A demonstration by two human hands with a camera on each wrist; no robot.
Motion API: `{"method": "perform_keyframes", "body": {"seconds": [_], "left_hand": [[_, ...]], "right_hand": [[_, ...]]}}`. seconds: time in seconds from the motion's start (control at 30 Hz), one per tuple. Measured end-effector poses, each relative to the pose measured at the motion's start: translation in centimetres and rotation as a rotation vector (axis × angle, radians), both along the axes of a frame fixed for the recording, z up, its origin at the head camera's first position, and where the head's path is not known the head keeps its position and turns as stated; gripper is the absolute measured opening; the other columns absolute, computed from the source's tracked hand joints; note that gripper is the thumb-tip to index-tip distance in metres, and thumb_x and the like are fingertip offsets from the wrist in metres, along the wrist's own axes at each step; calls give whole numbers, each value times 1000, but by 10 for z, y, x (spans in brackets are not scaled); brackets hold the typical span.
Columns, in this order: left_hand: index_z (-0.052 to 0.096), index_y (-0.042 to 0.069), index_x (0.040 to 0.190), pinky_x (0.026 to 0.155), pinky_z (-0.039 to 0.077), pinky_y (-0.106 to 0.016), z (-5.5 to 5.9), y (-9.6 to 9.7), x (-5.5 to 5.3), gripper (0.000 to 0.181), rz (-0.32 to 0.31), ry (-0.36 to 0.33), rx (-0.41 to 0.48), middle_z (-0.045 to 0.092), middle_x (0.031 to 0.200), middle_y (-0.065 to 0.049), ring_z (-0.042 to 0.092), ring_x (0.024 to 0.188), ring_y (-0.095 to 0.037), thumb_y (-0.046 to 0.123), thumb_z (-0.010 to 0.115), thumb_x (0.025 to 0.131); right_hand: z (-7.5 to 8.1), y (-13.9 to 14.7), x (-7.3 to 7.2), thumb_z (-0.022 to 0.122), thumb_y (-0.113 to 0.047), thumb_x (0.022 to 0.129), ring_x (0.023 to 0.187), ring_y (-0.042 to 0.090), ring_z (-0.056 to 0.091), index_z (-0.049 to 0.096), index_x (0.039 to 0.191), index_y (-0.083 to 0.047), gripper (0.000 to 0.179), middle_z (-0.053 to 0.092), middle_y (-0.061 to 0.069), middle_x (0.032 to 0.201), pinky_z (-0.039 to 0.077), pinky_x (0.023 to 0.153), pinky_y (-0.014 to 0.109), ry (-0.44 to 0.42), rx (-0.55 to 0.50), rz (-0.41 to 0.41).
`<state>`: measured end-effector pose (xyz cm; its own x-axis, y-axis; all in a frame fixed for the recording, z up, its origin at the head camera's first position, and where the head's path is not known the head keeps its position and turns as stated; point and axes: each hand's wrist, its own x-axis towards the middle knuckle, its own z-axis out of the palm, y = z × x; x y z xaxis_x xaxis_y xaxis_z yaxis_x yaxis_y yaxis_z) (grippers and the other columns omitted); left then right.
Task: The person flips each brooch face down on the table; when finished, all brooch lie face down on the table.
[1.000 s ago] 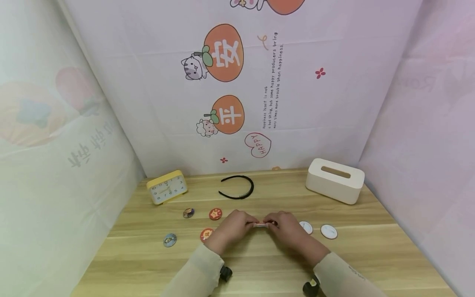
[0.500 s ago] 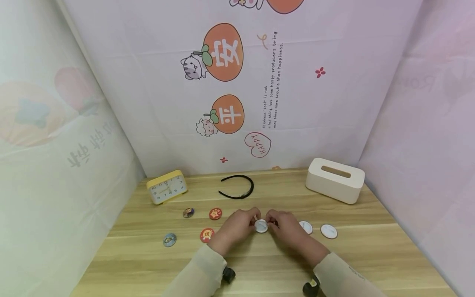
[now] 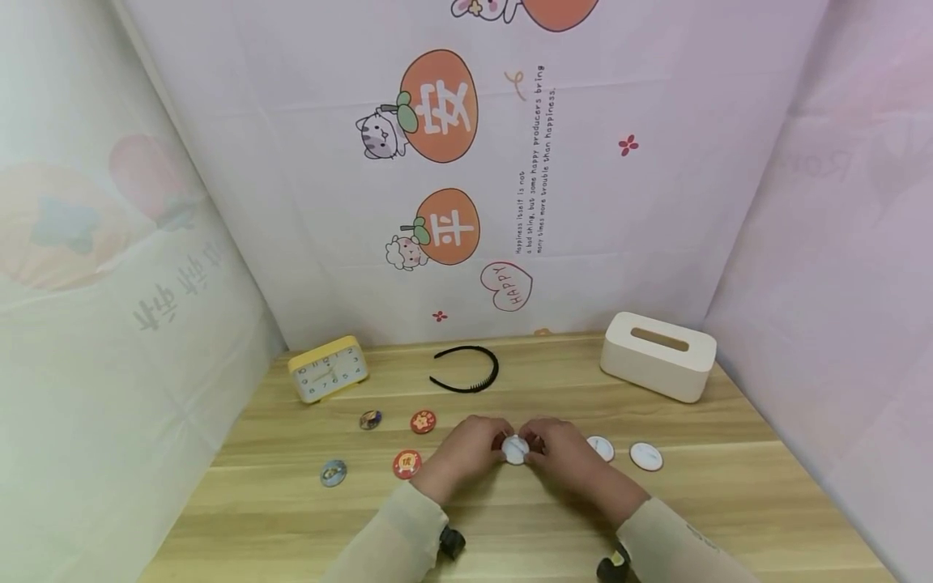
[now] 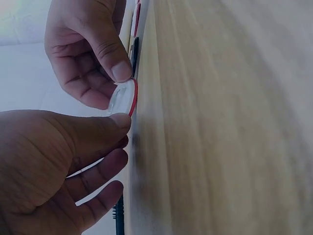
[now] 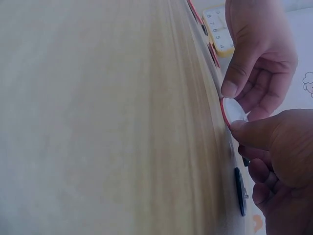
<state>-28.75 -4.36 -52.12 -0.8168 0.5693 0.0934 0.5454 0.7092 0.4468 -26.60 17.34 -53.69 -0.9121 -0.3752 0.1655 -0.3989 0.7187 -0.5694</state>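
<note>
In the head view, a round pin badge (image 3: 515,449) shows its white back with the pin. The wrist views show its red rim, and it is held tilted close to the table. My left hand (image 3: 471,456) pinches it on the left side, thumb at the edge. On the opposite side my right hand (image 3: 564,457) pinches the badge, its thumb also at the rim. In the left wrist view, the left hand's other fingers (image 4: 100,171) are spread away from the badge. Fingertips behind the badge are partly hidden.
Left of the hands lie two red badges (image 3: 423,421), a blue badge (image 3: 333,472) and a dark badge (image 3: 370,419). Two badges (image 3: 646,456) lie white side up at right. Behind are a yellow clock (image 3: 328,370), black headband (image 3: 466,369) and white tissue box (image 3: 658,356).
The badge, seen nearly edge-on a second ago, has been turned so its white back shows. Both hands stay around it, shifting their fingers slightly; the other things have not moved.
</note>
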Motion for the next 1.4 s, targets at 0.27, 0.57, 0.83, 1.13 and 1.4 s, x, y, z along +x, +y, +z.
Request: {"method": "perform_keyframes", "body": {"seconds": [0.27, 0.57, 0.83, 1.13, 1.4], "left_hand": [[85, 22, 111, 90, 58, -26, -2, -2, -2, 13, -37, 30, -30, 80, 106, 13, 71, 100, -3, 17, 81, 100], [85, 23, 94, 80, 53, -21, -1, -1, 0, 9, -41, 59, -85, 79, 96, 14, 62, 85, 1, 16, 82, 99], [86, 20, 108, 90, 59, -26, -2, -10, 0, 9, -40, 30, -22, 81, 107, 10, 71, 101, -6, 18, 81, 100], [76, 7, 132, 106, 60, -48, 14, -62, -16, 33, 129, 15, 1, 77, 131, -11, 72, 122, -30, 8, 78, 99], [71, 8, 143, 118, 50, -57, 19, -108, -31, 52, 329, -101, 16, 68, 148, -16, 61, 141, -40, 5, 84, 92]], "right_hand": [[2, 1, 1, 82, -8, 96, 102, 15, 69, 82, 112, -12, 17, 76, 0, 110, 59, 87, 35, 45, 46, 49], [2, 0, 3, 83, -8, 95, 98, 17, 72, 83, 108, -8, 13, 77, 2, 106, 61, 84, 36, 95, 86, 71], [3, 0, 4, 83, -8, 96, 104, 23, 73, 82, 110, -6, 15, 78, 4, 109, 63, 91, 44, 97, 107, 73], [0, -1, 2, 83, -9, 96, 108, 25, 73, 83, 112, -7, 16, 78, 4, 111, 61, 98, 49, 92, 128, 36], [1, -2, 4, 83, -8, 95, 108, 22, 73, 83, 111, -8, 16, 78, 3, 111, 61, 99, 48, 55, 115, 5]]}}
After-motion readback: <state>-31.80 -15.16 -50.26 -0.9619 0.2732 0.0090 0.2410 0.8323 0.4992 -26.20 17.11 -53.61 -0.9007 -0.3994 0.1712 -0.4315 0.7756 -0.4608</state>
